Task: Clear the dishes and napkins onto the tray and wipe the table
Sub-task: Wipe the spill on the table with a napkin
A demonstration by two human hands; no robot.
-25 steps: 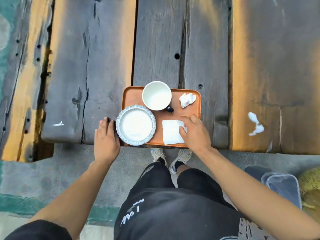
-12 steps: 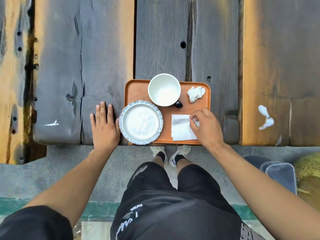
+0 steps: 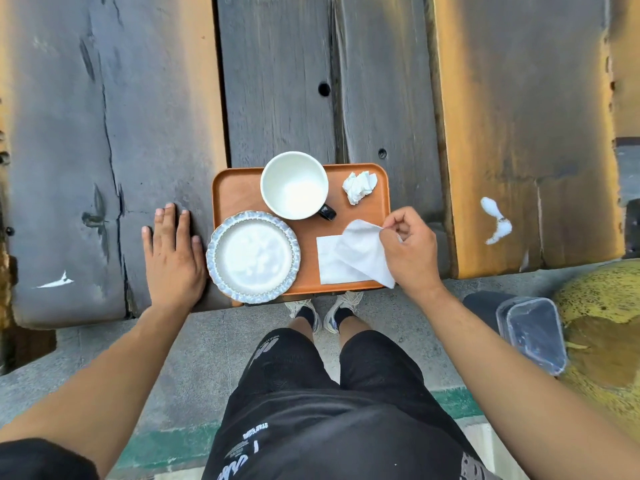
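Observation:
An orange tray [image 3: 239,192] sits at the near edge of the wooden table [image 3: 277,81]. On it stand a white cup [image 3: 294,185] with a dark handle, a blue-rimmed white plate [image 3: 253,257] overhanging the tray's left edge, and a crumpled napkin [image 3: 359,186]. My right hand [image 3: 410,249] pinches a white napkin [image 3: 363,251] by its corner, lifting it off another flat napkin [image 3: 329,263] that lies on the tray. My left hand [image 3: 171,259] lies flat, fingers spread, on the table left of the plate.
A white smear [image 3: 497,225] marks the yellowish plank at the right. A smaller white streak [image 3: 57,281] lies at the left near the table edge. A clear plastic container [image 3: 531,332] stands on the ground at the right, beside a yellow-green mound [image 3: 602,306].
My right hand has pinched the top napkin's corner and peeled it up and to the right off the flat one. My left hand stays flat on the table.

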